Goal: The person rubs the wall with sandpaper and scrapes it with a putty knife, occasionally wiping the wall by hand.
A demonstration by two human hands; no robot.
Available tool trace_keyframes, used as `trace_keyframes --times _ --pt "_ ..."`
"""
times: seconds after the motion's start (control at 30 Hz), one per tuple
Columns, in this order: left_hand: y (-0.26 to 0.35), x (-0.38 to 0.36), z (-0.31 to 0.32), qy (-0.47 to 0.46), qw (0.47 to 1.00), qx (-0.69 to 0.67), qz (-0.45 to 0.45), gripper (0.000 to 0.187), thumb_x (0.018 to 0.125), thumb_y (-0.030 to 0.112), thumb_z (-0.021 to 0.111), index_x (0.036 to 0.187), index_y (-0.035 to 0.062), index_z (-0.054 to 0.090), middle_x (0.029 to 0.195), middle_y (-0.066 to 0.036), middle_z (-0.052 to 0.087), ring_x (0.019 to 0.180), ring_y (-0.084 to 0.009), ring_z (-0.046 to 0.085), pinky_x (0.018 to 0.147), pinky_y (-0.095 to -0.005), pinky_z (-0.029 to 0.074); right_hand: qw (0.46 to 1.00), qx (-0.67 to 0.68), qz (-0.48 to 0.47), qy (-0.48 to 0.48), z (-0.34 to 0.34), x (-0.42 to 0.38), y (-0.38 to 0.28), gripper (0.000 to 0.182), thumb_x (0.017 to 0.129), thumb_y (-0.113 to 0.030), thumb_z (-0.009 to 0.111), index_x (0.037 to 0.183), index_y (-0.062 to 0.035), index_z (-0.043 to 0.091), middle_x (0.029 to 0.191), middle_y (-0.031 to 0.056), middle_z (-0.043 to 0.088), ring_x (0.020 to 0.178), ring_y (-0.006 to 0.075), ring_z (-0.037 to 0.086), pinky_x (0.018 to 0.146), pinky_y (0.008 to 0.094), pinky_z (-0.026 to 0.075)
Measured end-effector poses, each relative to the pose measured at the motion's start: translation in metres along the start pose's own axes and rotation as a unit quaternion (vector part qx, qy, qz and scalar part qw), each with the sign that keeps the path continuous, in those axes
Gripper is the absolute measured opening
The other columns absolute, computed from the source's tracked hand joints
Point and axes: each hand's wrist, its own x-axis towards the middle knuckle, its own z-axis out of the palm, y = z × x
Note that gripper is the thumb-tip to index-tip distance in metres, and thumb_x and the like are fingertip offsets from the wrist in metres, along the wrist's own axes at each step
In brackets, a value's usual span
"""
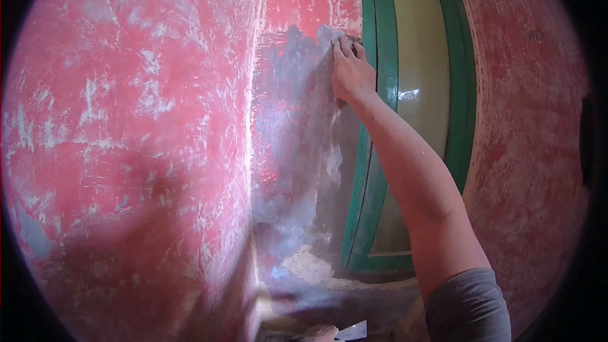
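In the head view, my right hand (pixel 350 71) is raised at arm's length and pressed flat against the worn red-painted plaster wall (pixel 126 120), on the narrow strip between the inside corner and the green-painted wooden window frame (pixel 380 57). My fingers (pixel 343 47) lie together, closed over a small grey abrasive pad (pixel 328 33), of which only the upper edge shows above the fingertips; the pad is in contact with the wall. Below and left of the hand runs a grey scraped patch of bare plaster (pixel 294 126), reaching down to a broken, pale area near the sill. The pale yellow window panel (pixel 421 76) sits inside the frame, just right of my forearm. My grey short sleeve (pixel 468 307) shows at the lower edge. At the bottom edge, my left hand (pixel 320 332) is partly in view, touching a flat metal scraper blade (pixel 353 330); I cannot tell how its fingers are set.
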Motion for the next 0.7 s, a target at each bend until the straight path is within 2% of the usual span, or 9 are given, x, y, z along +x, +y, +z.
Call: trace_keyframes --times 0.07,0.2,0.27,0.37,0.47,0.6,0.7 --pt "-0.005 0.004 0.005 -0.002 1.0 -0.007 -0.007 0.055 0.093 0.049 0.077 0.112 -0.0023 0.082 0.107 -0.028 0.079 0.101 -0.0466 0.078 0.093 -0.0581 0.06 1.0 -0.005 0.014 0.005 0.005 -0.004 -0.005 0.067 0.103 -0.014 0.055 0.168 -0.0055 0.043 0.176 0.0091 0.042 0.162 0.0363 0.037 0.112 0.0406 0.059" --pt "-0.003 -0.003 0.004 -0.005 1.0 -0.006 0.016 0.054 0.092 0.049 0.077 0.111 -0.0015 0.083 0.105 -0.028 0.08 0.099 -0.0468 0.078 0.092 -0.0588 0.06 1.0 -0.008 -0.006 -0.011 0.008 -0.032 -0.003 0.068 0.102 -0.013 0.056 0.169 -0.007 0.042 0.177 0.008 0.041 0.161 0.037 0.038 0.116 0.0398 0.056" --pt "0.005 -0.01 -0.01 -0.03 0.999 0.013 0.008 0.053 0.092 0.049 0.077 0.11 -0.0011 0.083 0.105 -0.028 0.08 0.099 -0.0467 0.078 0.092 -0.0591 0.06 1.0 -0.007 -0.007 -0.021 0.0 -0.028 0.0 0.068 0.102 -0.014 0.057 0.168 -0.0084 0.044 0.175 0.0073 0.044 0.159 0.0379 0.041 0.12 0.0405 0.053" --pt "0.005 -0.011 -0.009 -0.02 1.0 -0.003 -0.021 0.053 0.092 0.049 0.077 0.111 -0.0002 0.083 0.104 -0.028 0.08 0.098 -0.047 0.078 0.092 -0.059 0.061 0.999 0.012 0.019 -0.033 -0.009 0.002 -0.001 0.069 0.101 -0.013 0.058 0.168 -0.0086 0.044 0.175 0.008 0.043 0.159 0.0371 0.041 0.12 0.0405 0.053" --pt "-0.011 -0.003 0.006 -0.001 1.0 -0.02 0.0 0.054 0.092 0.049 0.076 0.11 -0.0008 0.083 0.104 -0.027 0.08 0.098 -0.0475 0.078 0.091 -0.0589 0.061 1.0 -0.007 0.025 -0.015 -0.001 -0.002 -0.003 0.068 0.102 -0.015 0.058 0.168 -0.0089 0.044 0.175 0.0081 0.043 0.158 0.0357 0.042 0.119 0.0408 0.053" --pt "-0.005 -0.006 0.004 -0.008 1.0 0.003 -0.004 0.055 0.092 0.05 0.076 0.111 -0.002 0.083 0.105 -0.027 0.08 0.1 -0.0471 0.078 0.092 -0.0591 0.06 1.0 0.005 -0.017 0.002 0.008 -0.044 0.004 0.064 0.105 -0.018 0.058 0.167 -0.0081 0.045 0.175 0.0082 0.043 0.158 0.0348 0.042 0.119 0.0411 0.053" --pt "0.002 -0.009 -0.003 -0.027 1.0 0.008 0.0 0.056 0.093 0.05 0.076 0.111 -0.0024 0.083 0.106 -0.027 0.08 0.1 -0.0466 0.078 0.093 -0.0592 0.06 1.0 0.006 -0.03 -0.007 0.006 -0.039 0.009 0.061 0.107 -0.019 0.056 0.166 -0.008 0.046 0.175 0.0078 0.042 0.158 0.0348 0.041 0.119 0.0414 0.053"
